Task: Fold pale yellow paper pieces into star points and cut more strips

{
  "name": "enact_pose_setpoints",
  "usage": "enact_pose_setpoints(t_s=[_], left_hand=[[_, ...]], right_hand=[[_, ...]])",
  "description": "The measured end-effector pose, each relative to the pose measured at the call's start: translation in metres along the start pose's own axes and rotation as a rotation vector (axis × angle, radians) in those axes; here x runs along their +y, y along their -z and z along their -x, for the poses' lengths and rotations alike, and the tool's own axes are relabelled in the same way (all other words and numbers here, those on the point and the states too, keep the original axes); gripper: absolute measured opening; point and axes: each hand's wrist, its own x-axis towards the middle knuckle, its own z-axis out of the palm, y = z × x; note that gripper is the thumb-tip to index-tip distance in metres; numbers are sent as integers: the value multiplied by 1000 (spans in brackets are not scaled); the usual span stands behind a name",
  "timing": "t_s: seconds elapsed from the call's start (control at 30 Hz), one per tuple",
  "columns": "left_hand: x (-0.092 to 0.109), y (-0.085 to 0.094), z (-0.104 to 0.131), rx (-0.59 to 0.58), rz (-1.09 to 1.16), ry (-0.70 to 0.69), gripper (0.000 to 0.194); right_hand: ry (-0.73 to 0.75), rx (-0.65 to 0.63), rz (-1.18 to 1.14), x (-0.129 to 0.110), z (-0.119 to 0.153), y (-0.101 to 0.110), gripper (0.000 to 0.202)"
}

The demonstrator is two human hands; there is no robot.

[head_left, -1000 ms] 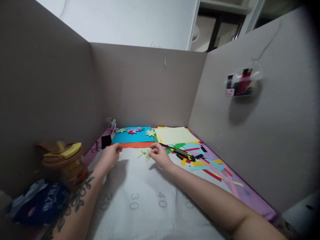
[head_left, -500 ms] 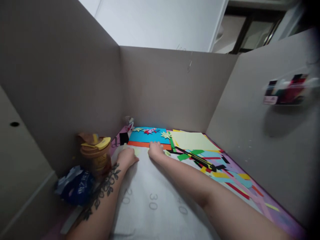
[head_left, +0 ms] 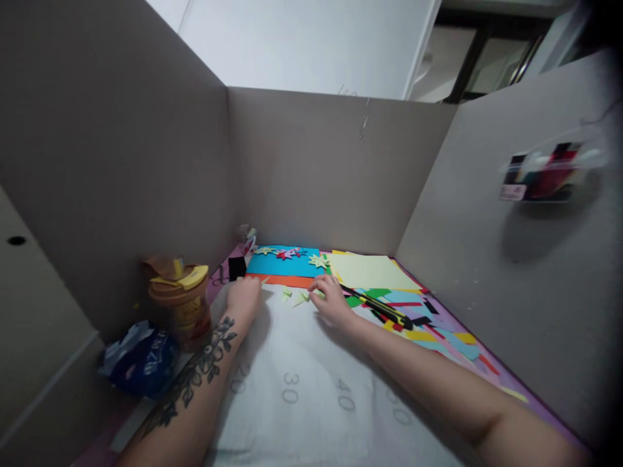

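Observation:
My left hand (head_left: 244,298) is closed at the left edge of the white numbered sheet (head_left: 287,428). A pale yellow-green paper piece (head_left: 265,280) sticks out from its fingers. My right hand (head_left: 333,302) hovers at or rests on the sheet's far edge, thumb and fingers apart, beside small folded pale green paper pieces (head_left: 300,299). Another folded piece (head_left: 287,294) lies between the hands. Just beyond are an orange strip (head_left: 292,281) and a blue sheet (head_left: 282,264). Several paper stars, among them a pale green star (head_left: 318,261), lie on the blue sheet.
A black-and-yellow cutter (head_left: 382,308) lies across coloured paper strips (head_left: 438,337) on the right, near pale sheets (head_left: 374,271). Left stand a brown cup (head_left: 182,298) with a yellow lid and a blue packet (head_left: 143,360). Grey panels (head_left: 341,168) enclose the table.
My right hand has moved right, and its fingers have spread apart, uncovering small pale green pieces. My left hand has turned and shifted slightly; a pale piece now shows at its fingers.

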Motion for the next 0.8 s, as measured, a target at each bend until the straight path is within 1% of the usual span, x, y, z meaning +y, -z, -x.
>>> enact_pose_setpoints(t_s=[0.07,0.1,0.13,0.17,0.2,0.23,0.3,0.33,0.4,0.43,0.5,0.57,0.63,0.7,0.8], left_hand=[[24,7,7,104,23,-42,24],[37,7,11,157,145,-113,22],[49,3,16,148,316,-168,19],[61,-3,20,54,494,-178,17],[71,-12,24,-74,663,-158,17],[78,-24,28,-171,809,-109,16],[87,-47,35,-257,1030,-21,19],[88,-58,37,-308,1090,19,20],[88,-73,41,-339,1111,49,20],[87,-78,42,-336,1103,55,20],[85,-81,44,-301,1099,73,21],[83,-80,45,-272,1129,111,22],[82,-79,45,-271,1161,159,24],[82,-78,45,-301,1190,201,26],[83,-79,46,-339,1219,208,28]], right_hand=[[42,8,-107,2,22,16,9],[29,18,-170,2,32,22,10],[-4,28,-250,2,40,27,13],[-50,37,-351,2,48,32,17],[-97,35,-471,2,53,35,21],[-142,29,-599,2,58,36,25],[-223,14,-806,3,64,37,32],[-265,11,-872,5,66,36,35],[-335,11,-935,7,69,33,40],[-359,15,-943,9,70,32,39],[-369,46,-919,12,71,29,33],[-321,101,-850,15,73,28,32],[-214,131,-714,16,75,30,39],[-74,118,-528,16,77,34,43],[76,79,-315,14,78,40,31]])
